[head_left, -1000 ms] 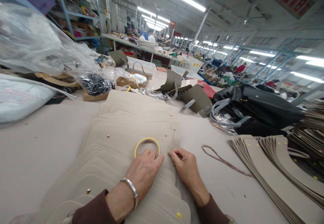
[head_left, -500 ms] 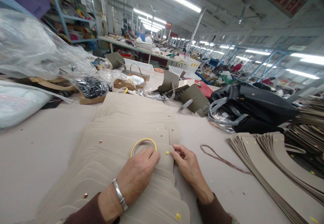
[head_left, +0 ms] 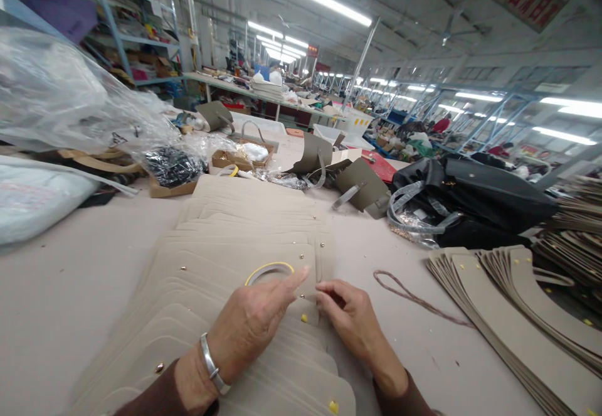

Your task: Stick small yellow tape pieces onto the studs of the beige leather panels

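Beige leather-like panels lie overlapped in a long fanned stack before me, with small metal rivets near their edges. My left hand is over the stack, index finger extended. A roll of yellow-edged tape shows behind that hand and seems held in it, though the grip is hidden. My right hand pinches the right edge of a panel with thumb and index finger. Between the hands a rivet is visible, and a small yellow tape piece sits just below it. Another yellow piece is on a nearer panel.
Curved beige strips with yellow bits are stacked at right, near a brown cord loop. Black bags lie behind them. Olive panels and a cardboard tray stand farther back. Plastic wrapping bulges at left.
My left index finger has straightened and reaches farther right. A rivet now shows between the hands, and the nearby yellow tape piece appears closer to me. My right hand stays at the stack's edge.
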{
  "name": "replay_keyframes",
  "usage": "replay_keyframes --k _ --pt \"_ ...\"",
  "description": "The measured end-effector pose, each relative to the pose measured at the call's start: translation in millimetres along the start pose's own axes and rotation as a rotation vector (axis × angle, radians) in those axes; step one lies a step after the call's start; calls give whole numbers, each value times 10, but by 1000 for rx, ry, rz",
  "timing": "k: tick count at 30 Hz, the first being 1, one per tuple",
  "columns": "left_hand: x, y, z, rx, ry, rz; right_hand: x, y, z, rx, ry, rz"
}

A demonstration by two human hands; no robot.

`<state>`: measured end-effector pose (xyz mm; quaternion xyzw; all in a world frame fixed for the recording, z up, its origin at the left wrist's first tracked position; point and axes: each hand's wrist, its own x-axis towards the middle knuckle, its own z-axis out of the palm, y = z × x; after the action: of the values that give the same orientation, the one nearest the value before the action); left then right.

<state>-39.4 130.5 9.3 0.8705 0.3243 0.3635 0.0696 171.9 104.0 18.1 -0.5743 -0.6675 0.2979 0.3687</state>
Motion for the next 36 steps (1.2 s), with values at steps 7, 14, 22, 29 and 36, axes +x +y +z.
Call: replay_keyframes --k 7,14,22,29,36 --pt "-15 52 58 45 17 44 -10 -166 171 -44 70 -395" --pt "-50 79 84 2 -58 -3 -12 -127 262 -177 133 -493" --pt "3 107 21 45 -86 -57 -42 -204 330 -53 170 -240" --pt "19 191 -20 117 16 -23 130 -106 251 374 79 287" --pt "169 51 -21 344 -460 -267 216 107 229 303 -74 360"
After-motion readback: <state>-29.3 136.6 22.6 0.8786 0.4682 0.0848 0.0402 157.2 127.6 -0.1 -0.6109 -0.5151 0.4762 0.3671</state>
